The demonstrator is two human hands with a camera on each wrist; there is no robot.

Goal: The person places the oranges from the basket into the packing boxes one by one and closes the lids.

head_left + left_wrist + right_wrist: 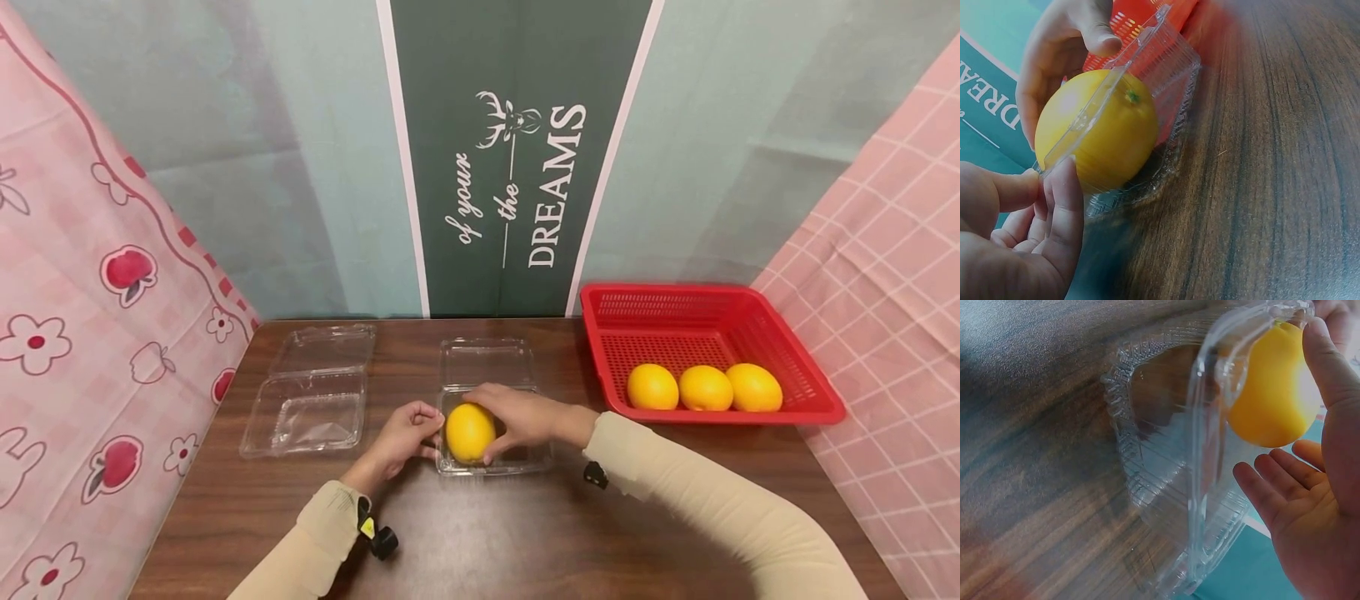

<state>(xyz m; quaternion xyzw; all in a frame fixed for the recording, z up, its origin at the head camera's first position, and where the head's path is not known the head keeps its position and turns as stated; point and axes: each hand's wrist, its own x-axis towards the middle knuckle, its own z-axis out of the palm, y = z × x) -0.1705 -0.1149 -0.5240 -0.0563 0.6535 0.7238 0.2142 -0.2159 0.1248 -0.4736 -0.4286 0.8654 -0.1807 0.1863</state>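
An orange point(470, 433) sits in the left part of a clear plastic clamshell box point(517, 470), whose lid lies folded back. My left hand point(405, 437) pinches the box's left rim between thumb and finger, as the left wrist view shows at the near fingertips point(1067, 181). Around the orange's right side is my right hand point(517, 417), with thumb and fingers spread. In the right wrist view its fingers point(1279, 481) stand a little apart from the fruit, and the thumb overlaps the fruit's edge.
A red plastic basket point(712, 415) at the back right holds three more oranges point(706, 388) along its near side. Another clear clamshell box point(315, 417) lies open at the left. Printed cloths hang behind and beside the wooden table point(465, 542).
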